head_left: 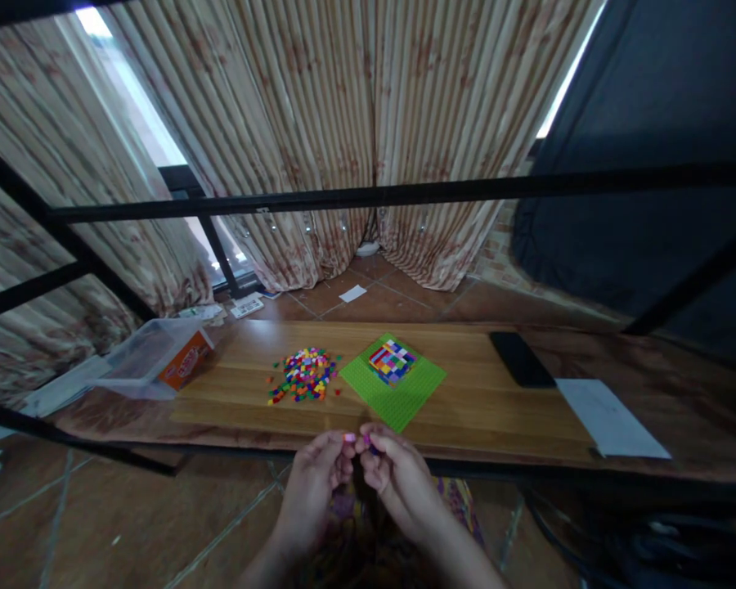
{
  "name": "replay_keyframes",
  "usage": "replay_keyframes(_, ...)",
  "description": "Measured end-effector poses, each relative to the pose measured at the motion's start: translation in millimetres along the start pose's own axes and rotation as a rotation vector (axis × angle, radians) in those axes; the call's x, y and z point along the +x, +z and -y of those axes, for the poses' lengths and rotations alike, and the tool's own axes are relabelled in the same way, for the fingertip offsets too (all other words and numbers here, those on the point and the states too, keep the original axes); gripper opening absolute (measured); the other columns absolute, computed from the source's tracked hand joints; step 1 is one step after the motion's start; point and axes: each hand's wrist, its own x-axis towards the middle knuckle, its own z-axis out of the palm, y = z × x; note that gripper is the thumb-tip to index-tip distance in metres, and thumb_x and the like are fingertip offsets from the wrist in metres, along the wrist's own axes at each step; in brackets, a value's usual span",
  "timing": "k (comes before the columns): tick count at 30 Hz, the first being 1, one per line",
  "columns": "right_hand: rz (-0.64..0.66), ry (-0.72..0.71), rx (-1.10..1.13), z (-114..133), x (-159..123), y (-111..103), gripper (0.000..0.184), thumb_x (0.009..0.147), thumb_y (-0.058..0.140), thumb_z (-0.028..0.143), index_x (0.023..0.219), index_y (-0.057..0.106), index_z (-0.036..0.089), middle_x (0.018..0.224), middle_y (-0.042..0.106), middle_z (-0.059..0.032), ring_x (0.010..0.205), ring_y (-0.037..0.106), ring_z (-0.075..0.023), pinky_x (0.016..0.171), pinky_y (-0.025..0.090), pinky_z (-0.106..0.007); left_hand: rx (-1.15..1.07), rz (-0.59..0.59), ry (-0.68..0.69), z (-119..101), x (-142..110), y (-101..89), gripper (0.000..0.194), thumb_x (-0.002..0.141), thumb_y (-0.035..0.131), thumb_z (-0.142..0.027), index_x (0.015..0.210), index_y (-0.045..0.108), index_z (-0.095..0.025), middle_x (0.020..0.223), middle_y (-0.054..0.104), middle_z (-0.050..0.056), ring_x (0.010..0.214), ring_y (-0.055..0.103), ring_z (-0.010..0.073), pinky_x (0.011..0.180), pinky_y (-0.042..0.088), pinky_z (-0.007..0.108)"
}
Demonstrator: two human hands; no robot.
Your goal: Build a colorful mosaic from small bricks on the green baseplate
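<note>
Just in front of the table's near edge, my two hands are close together with fingertips almost meeting. My left hand (pixel 316 477) pinches a small pink brick (pixel 349 438). Between the fingers of my right hand (pixel 398 474) is a small purple brick (pixel 367 440), partly hidden by the fingertips. Beyond them lies a green baseplate (pixel 398 409), turned cornerwise on the table. A block of multicoloured bricks (pixel 392 361) is fixed on its far half. Left of the plate, a loose pile of small coloured bricks (pixel 307 375) is spread over the wood.
The wooden tabletop (pixel 239 417) carries a black phone-like slab (pixel 521 358) at right, beside a white sheet (pixel 613 417). A clear plastic box (pixel 141 360) with an orange label stands at the left end. A black metal bar (pixel 343 198) crosses before the curtains (pixel 319 106).
</note>
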Motion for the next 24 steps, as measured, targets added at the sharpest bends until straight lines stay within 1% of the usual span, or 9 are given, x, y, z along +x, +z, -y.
replay_keyframes(2, 0.031, -0.03, -0.046, 3, -8, 0, 0.031, 0.066, 0.079, 0.038, 0.081, 0.065, 0.015, 0.07, 0.062, 0.0, 0.05, 0.046, -0.0044, 0.04, 0.03, -0.014, 0.115, 0.0, 0.051, -2, -7, 3.7, 0.037, 0.069, 0.068, -0.05, 0.074, 0.067, -0.013, 0.062, 0.056, 0.0, 0.057, 0.045, 0.0079, 0.055, 0.036, 0.02)
replay_keyframes(5, 0.052, -0.085, -0.225, 1, -14, -6, 0.037, 0.066, 0.078, 0.046, 0.077, 0.062, 0.015, 0.058, 0.056, 0.0041, 0.043, 0.037, -0.0027, 0.038, 0.025, -0.015, 0.221, -0.014, 0.103, 2, -14, 8.5, 0.039, 0.07, 0.067, -0.052, 0.073, 0.067, -0.014, 0.059, 0.054, -0.001, 0.056, 0.043, 0.0078, 0.054, 0.034, 0.02)
replay_keyframes(8, 0.014, -0.108, -0.383, -6, -13, -16, 0.045, 0.061, 0.079, 0.055, 0.075, 0.06, 0.016, 0.044, 0.046, 0.0088, 0.035, 0.031, -0.0024, 0.036, 0.02, -0.017, 0.185, -0.032, 0.076, 14, -15, 10.7, 0.041, 0.067, 0.068, -0.054, 0.074, 0.066, -0.014, 0.057, 0.054, -0.002, 0.052, 0.042, 0.0076, 0.051, 0.031, 0.021)
replay_keyframes(10, -0.001, -0.109, -0.45, -11, -9, -21, 0.048, 0.06, 0.077, 0.06, 0.072, 0.059, 0.016, 0.04, 0.044, 0.0091, 0.032, 0.031, -0.0028, 0.036, 0.019, -0.018, 0.133, -0.029, 0.033, 22, -12, 10.2, 0.044, 0.064, 0.069, -0.057, 0.073, 0.063, -0.014, 0.054, 0.052, -0.002, 0.049, 0.04, 0.0073, 0.049, 0.03, 0.021)
replay_keyframes(15, 0.016, -0.074, -0.434, -22, 4, -21, 0.042, 0.066, 0.075, 0.056, 0.072, 0.062, 0.016, 0.039, 0.044, 0.0084, 0.033, 0.033, -0.0039, 0.04, 0.024, -0.02, 0.112, -0.068, 0.071, 33, 2, 3.7, 0.044, 0.067, 0.066, -0.058, 0.066, 0.057, -0.015, 0.047, 0.044, -0.005, 0.045, 0.036, 0.0069, 0.049, 0.029, 0.021)
replay_keyframes(17, 0.013, -0.033, -0.366, -27, 13, -15, 0.039, 0.066, 0.076, 0.053, 0.071, 0.062, 0.016, 0.041, 0.044, 0.0082, 0.035, 0.033, -0.004, 0.04, 0.023, -0.019, 0.115, -0.088, 0.084, 33, 11, -2.6, 0.042, 0.07, 0.063, -0.057, 0.066, 0.057, -0.015, 0.047, 0.043, -0.005, 0.046, 0.036, 0.0072, 0.049, 0.03, 0.021)
replay_keyframes(20, -0.032, 0.017, -0.331, -30, 38, -8, 0.035, 0.062, 0.079, 0.045, 0.073, 0.062, 0.017, 0.052, 0.053, 0.0052, 0.04, 0.035, -0.0046, 0.04, 0.022, -0.019, 0.172, -0.135, 0.119, 30, 31, -19.7, 0.036, 0.075, 0.059, -0.051, 0.069, 0.06, -0.016, 0.053, 0.05, -0.003, 0.05, 0.043, 0.009, 0.054, 0.036, 0.022)
replay_keyframes(22, -0.059, -0.012, -0.437, -28, 63, -5, 0.031, 0.063, 0.077, 0.041, 0.078, 0.063, 0.018, 0.059, 0.057, 0.0036, 0.044, 0.039, -0.0064, 0.041, 0.025, -0.02, 0.284, -0.212, 0.199, 27, 47, -36.5, 0.029, 0.077, 0.059, -0.045, 0.073, 0.062, -0.016, 0.062, 0.059, 0.0, 0.058, 0.052, 0.0118, 0.061, 0.041, 0.024)
replay_keyframes(24, -0.067, -0.11, -0.671, -23, 92, -4, 0.023, 0.069, 0.07, 0.039, 0.079, 0.064, 0.019, 0.056, 0.054, 0.0041, 0.046, 0.044, -0.01, 0.044, 0.031, -0.021, 0.489, -0.297, 0.301, 23, 65, -55.4, 0.021, 0.078, 0.059, -0.038, 0.078, 0.065, -0.017, 0.074, 0.065, 0.002, 0.07, 0.058, 0.0149, 0.07, 0.044, 0.026)
